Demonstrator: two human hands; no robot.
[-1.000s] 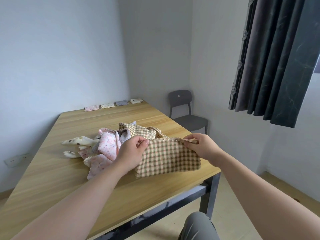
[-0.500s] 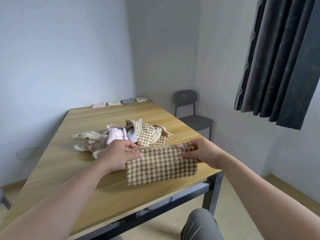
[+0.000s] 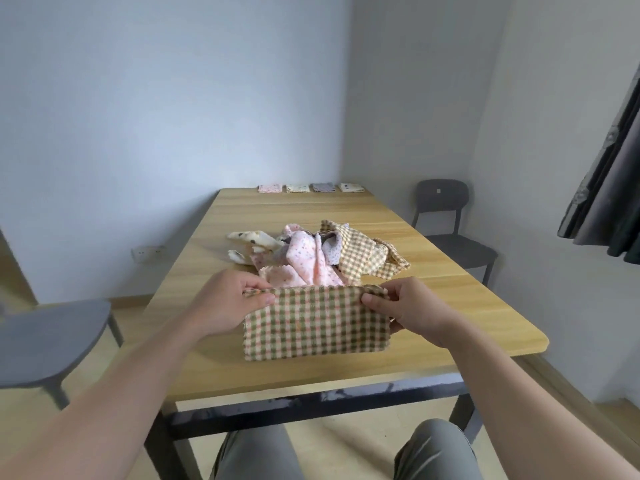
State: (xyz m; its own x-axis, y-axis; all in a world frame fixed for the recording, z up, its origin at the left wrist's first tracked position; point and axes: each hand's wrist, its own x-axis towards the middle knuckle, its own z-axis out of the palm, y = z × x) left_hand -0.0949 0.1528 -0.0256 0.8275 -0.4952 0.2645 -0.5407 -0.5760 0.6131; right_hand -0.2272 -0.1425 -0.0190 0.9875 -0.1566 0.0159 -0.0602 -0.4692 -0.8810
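Observation:
A green-and-pink checked cloth [image 3: 317, 323] lies folded on the wooden table [image 3: 450, 306] near its front edge. My left hand [image 3: 225, 303] pinches the cloth's top left corner between thumb and fingers. My right hand [image 3: 412, 310] pinches its top right corner the same way. The far edge of the cloth is lifted slightly off the table. Just behind it sits a loose pile of small cloths [image 3: 311, 258]: pink dotted, cream spotted and yellow checked.
Several folded cloths [image 3: 310, 188] lie in a row at the table's far edge by the wall. A grey chair [image 3: 450, 223] stands to the right of the table, another grey chair [image 3: 45, 344] at the left. A dark curtain [image 3: 609, 202] hangs at right.
The checked cloth has been pulled away from the pile toward the table's front edge, both hands still on its corners. The camera view has swung so the table is now faced straight on.

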